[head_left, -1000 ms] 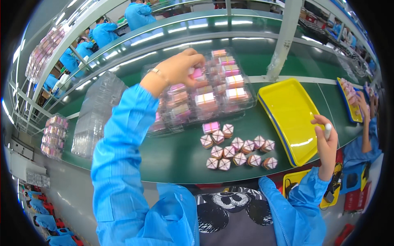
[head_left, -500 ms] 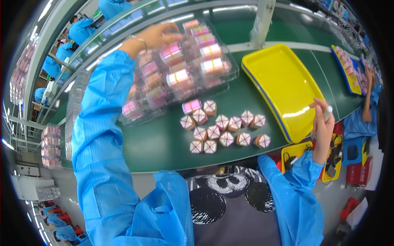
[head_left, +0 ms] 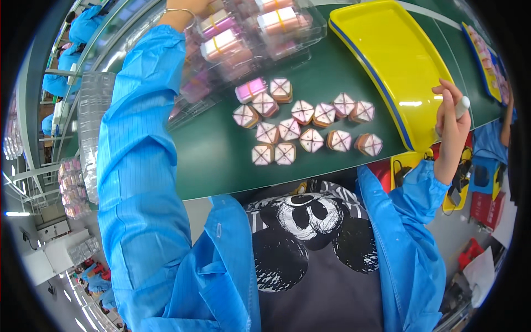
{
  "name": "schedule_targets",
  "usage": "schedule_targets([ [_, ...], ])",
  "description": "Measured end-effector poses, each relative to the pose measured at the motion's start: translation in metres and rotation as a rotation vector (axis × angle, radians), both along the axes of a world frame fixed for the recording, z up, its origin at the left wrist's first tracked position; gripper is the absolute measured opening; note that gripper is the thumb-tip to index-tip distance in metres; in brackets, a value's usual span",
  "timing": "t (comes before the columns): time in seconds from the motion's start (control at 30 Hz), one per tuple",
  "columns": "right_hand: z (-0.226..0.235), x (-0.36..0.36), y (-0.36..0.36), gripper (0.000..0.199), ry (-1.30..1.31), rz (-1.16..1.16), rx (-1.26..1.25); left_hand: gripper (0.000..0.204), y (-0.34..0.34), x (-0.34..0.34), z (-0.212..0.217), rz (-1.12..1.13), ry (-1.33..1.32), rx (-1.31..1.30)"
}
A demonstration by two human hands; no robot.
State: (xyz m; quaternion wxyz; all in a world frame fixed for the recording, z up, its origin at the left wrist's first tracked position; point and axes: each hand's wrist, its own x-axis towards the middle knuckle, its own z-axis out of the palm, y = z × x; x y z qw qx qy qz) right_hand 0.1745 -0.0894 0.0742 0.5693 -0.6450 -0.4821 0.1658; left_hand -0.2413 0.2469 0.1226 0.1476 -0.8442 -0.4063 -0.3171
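At the top edge my left hand (head_left: 189, 5) reaches over a stack of clear plastic trays (head_left: 301, 41); its fingers are cut off by the picture's edge. The trays hold pink and white bundles (head_left: 223, 45) with yellow bands. My right hand (head_left: 452, 119) is raised at the right end of the yellow tray (head_left: 387, 50), its fingers curled round a white marker-like stick (head_left: 463, 106). Between the hands, several small bundles (head_left: 289, 129) with crossed lines on whitish tops stand on the green table (head_left: 215, 160). Beside them lies a pink banded bundle (head_left: 251, 89).
A blue rim shows under the yellow tray. Farther right, another tray (head_left: 480, 61) of pink pieces stands near another person's arm (head_left: 508, 119). Yellow bins (head_left: 406, 166) with black items sit below the table edge. More clear trays (head_left: 95, 122) stand at the left.
The whole view has tilted, so the table and trays sit higher in the picture. My left hand has slid mostly past the top edge. My right hand still holds the white stick.
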Motion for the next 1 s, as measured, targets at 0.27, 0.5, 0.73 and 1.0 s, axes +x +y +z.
schedule_targets([
  [0.27, 0.021, -0.064, -0.011, 0.028, -0.262, 0.414, -0.174, 0.054, -0.004, 0.008, -0.008, -0.066, 0.063, -0.638],
  [0.5, 0.010, -0.108, 0.022, 0.056, -0.793, 0.630, -0.338, 0.054, -0.022, -0.003, -0.019, 0.128, 0.076, -0.279],
  [0.73, 0.008, -0.103, 0.032, 0.065, -1.094, 0.635, -0.397, 0.028, -0.168, 0.016, 0.026, -0.264, -0.232, -0.253],
  [1.0, 0.015, -0.093, 0.038, 0.053, -1.039, 0.723, -0.398, 0.050, -0.272, -0.003, -0.093, -0.226, -0.341, -0.602],
])
